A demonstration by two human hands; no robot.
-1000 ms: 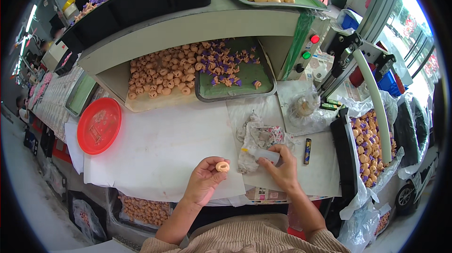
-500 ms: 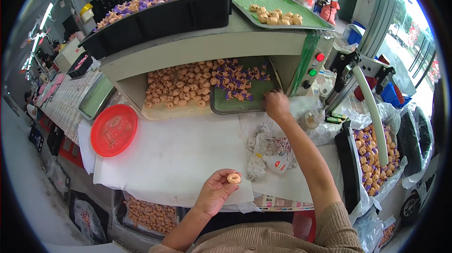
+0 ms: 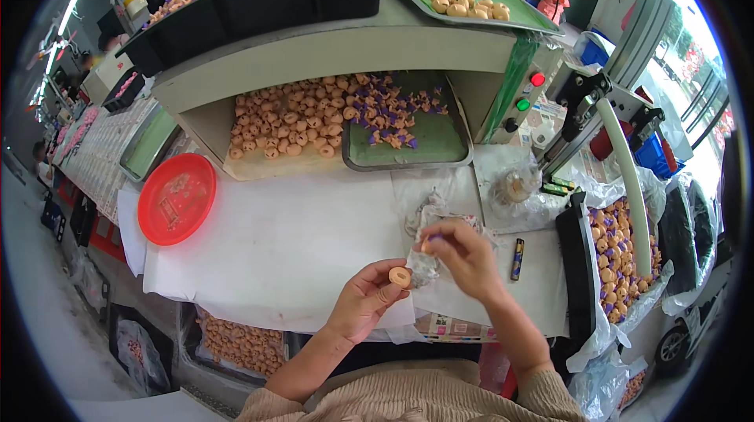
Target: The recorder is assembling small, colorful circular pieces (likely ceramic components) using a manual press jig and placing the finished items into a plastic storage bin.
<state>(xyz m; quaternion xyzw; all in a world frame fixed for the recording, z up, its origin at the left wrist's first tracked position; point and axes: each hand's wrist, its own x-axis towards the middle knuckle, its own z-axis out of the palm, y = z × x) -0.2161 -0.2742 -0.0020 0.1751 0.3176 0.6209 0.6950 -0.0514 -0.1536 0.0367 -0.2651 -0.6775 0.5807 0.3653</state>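
Note:
My left hand (image 3: 363,302) is closed in a pinch on a hollow peach doll head (image 3: 400,277), its round opening facing up, above the white work sheet. Just right of it, my right hand (image 3: 470,263) pinches a small peach-and-purple doll body (image 3: 429,244), mostly covered by the fingers. The two parts are close but apart. Ahead, a green-lined tray (image 3: 408,165) holds several such peach-and-purple pieces inside an open-fronted box machine (image 3: 330,56). Beside the tray lies a heap of peach doll heads (image 3: 290,119).
A red plastic dish (image 3: 177,199) lies at left. A crumpled cloth (image 3: 428,214), a dark slim tube (image 3: 517,258) and a plastic-wrapped jar (image 3: 514,188) lie at right, near a metal press stand (image 3: 561,135). A black bin (image 3: 259,1) and a tray (image 3: 503,1) sit atop the machine.
My right hand has come back from the tray to beside my left hand, now with a small doll body in its fingers. My left hand still holds the doll head. The view has shifted slightly.

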